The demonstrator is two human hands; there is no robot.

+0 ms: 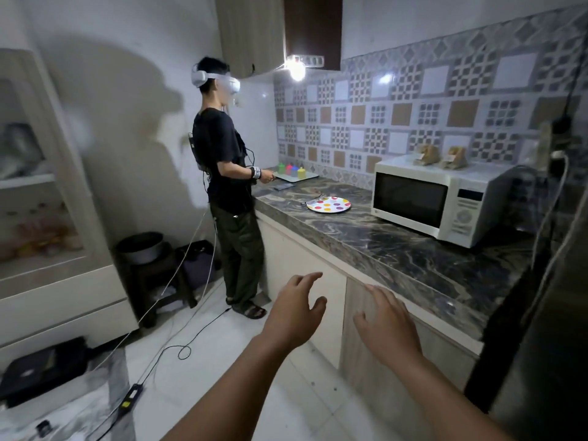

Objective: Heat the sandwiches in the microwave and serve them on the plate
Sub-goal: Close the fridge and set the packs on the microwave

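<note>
The marble-patterned counter [397, 249] carries a white microwave [442, 198] with its door closed. Two wrapped sandwiches [440, 156] stand on top of the microwave. A polka-dot plate [329, 205] lies on the counter left of the microwave, apart from it. A second person [229, 186] stands at the counter's far end. The left hand [296, 310] and right hand [386, 323] hover before the cabinet fronts, fingers spread, holding nothing.
</note>
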